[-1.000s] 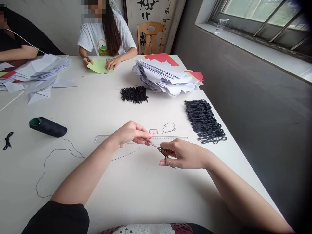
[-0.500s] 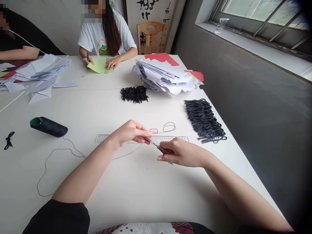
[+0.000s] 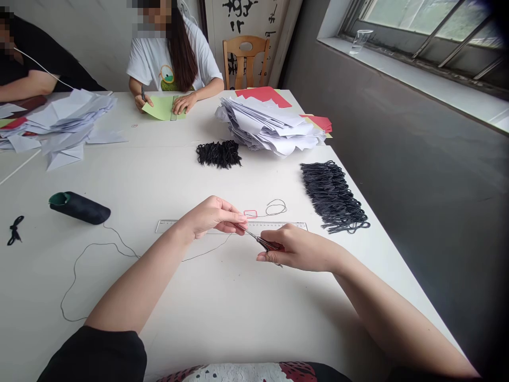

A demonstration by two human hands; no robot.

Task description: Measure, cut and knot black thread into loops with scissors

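Right grip [image 3: 296, 248] holds scissors [image 3: 260, 242], tips apparently at thread [image 3: 207, 251] pinched by left grip [image 3: 214, 216].

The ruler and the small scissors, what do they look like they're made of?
The ruler looks like clear plastic: the white table shows through it and printed marks run along its edge. The scissors in the right hand seem to have thin metal blades with a dull shine; the reddish handle part may be plastic.

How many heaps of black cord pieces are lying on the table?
2. A small dark heap sits mid-table in front of the white paper stack; a longer row of loops lies near the table's right edge. More may be hidden behind the papers.
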